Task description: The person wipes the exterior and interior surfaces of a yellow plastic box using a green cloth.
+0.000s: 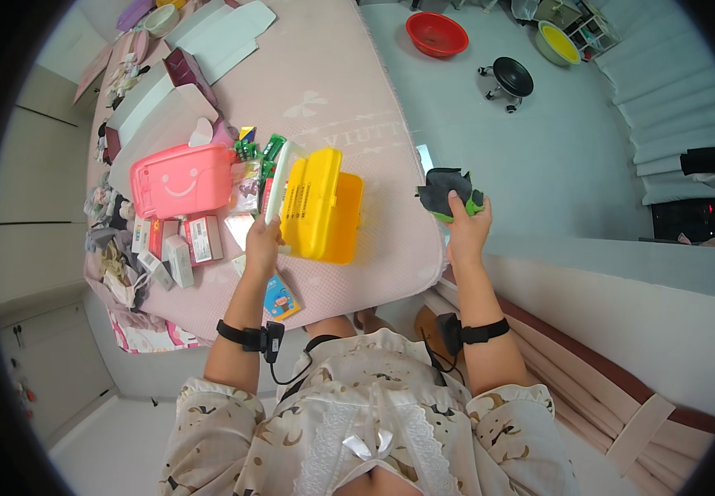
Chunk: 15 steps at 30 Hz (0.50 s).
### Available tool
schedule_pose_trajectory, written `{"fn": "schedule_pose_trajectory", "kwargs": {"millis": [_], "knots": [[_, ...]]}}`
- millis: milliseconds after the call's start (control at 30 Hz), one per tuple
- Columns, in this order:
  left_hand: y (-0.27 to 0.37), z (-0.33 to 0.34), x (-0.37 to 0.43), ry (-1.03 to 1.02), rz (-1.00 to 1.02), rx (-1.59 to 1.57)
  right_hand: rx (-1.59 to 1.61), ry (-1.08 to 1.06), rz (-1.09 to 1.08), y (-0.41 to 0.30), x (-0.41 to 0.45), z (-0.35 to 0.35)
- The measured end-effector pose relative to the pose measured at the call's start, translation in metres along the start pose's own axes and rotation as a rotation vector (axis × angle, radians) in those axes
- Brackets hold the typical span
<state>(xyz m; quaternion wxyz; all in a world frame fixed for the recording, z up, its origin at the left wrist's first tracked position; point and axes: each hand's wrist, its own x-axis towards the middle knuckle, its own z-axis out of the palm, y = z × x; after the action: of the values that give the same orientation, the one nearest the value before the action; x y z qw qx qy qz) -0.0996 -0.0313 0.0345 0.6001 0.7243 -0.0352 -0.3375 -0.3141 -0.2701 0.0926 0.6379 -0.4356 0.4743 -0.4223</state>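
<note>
My left hand [263, 240] grips the white handle [278, 180] of a yellow plastic storage box [314, 204] over the bed. Its hinged lid looks partly raised, and the inside is mostly hidden from me. My right hand [470, 230] is held out past the bed's right edge. Between its thumb and fingers is a crumpled dark grey cloth [447, 184] with bright green edges. To the left of the yellow box, a pink plastic box [182, 180] with a smiling face lies on the bed. Green packets [273, 147] and a clear bag [245, 188] sit between the two boxes.
Small medicine-type cartons [204, 239] and a blue box [281, 296] lie on the pink bedspread [357, 273]. Opened cardboard packaging [165, 118] and piled clothes [118, 266] line the left. On the floor stand a red basin [437, 35] and a black wheeled stool [512, 77].
</note>
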Motion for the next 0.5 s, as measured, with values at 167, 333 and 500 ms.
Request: {"fn": "schedule_pose_trajectory", "kwargs": {"millis": [167,333,500], "knots": [[-0.047,0.013,-0.003,-0.085,-0.05,0.021,-0.094,-0.069,-0.075,0.032,-0.002,0.016],[-0.067,0.04,-0.022,-0.132,-0.189,-0.332,-0.639,-0.341,-0.1,0.052,-0.044,0.076],[-0.099,0.036,-0.018,-0.238,-0.195,-0.541,-0.665,-0.665,-0.022,0.126,-0.084,0.11]]}}
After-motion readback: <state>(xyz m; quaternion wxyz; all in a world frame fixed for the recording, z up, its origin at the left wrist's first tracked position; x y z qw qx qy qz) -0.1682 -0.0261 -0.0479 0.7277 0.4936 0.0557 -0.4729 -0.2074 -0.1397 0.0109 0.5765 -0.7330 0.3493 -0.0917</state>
